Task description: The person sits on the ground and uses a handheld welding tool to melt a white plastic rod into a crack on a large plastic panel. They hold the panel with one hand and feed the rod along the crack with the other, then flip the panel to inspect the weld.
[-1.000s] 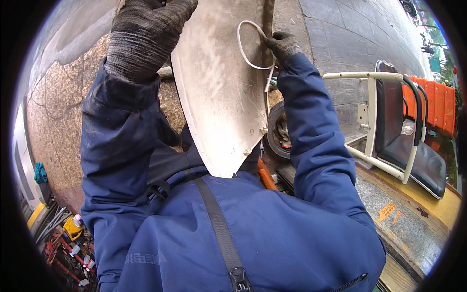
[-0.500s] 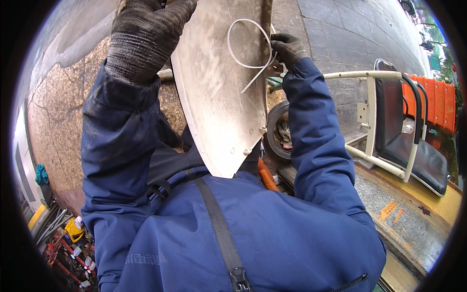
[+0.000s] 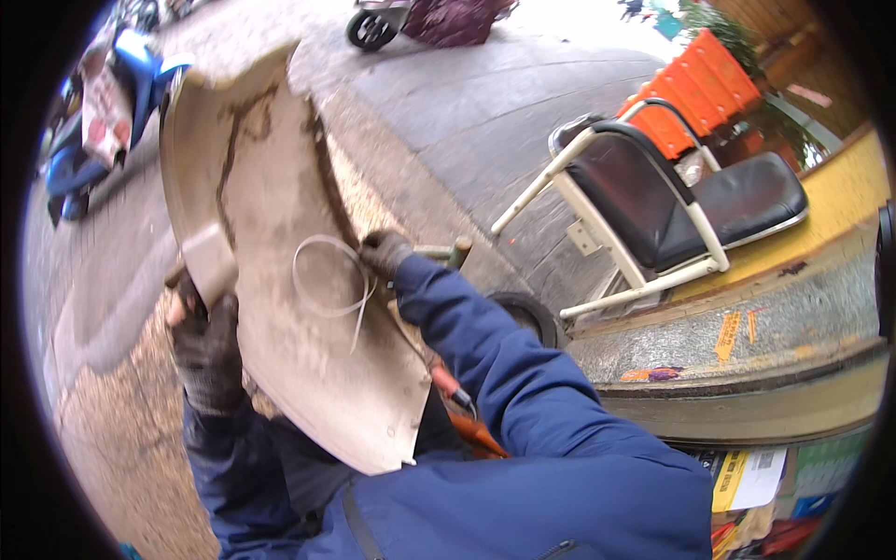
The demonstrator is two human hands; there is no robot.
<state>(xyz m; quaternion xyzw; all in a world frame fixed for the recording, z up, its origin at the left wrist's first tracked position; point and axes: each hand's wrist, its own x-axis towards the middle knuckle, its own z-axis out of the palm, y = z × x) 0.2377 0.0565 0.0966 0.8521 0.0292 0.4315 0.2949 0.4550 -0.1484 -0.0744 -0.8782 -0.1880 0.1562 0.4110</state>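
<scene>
A large, curved, dirty beige panel (image 3: 280, 196) leans tilted before me, its pointed lower end near my lap and a dark crack-like line on its upper part. My left hand (image 3: 211, 359), in a dark worn glove, is closed on the panel's left edge by a pale lighter patch. At the right edge my gloved right hand (image 3: 386, 253) has its fingers pinched together. A thin white cable tie (image 3: 296, 271) runs from those fingers in a loose loop over the panel's face, its tail hanging down. The panel edge partly hides the fingertips.
Right of me stands a black-seated metal chair (image 3: 644, 201), with orange plastic barriers (image 3: 695, 93) behind it. A tyre (image 3: 523, 317) and a red-handled tool (image 3: 451, 383) lie close to my right arm. A blue scooter (image 3: 131, 103) is parked at far left.
My view has swung, so the chair and barriers appear farther left. More of the panel's upper end shows. My left hand appears lower along its edge; the right stays by the cable tie.
</scene>
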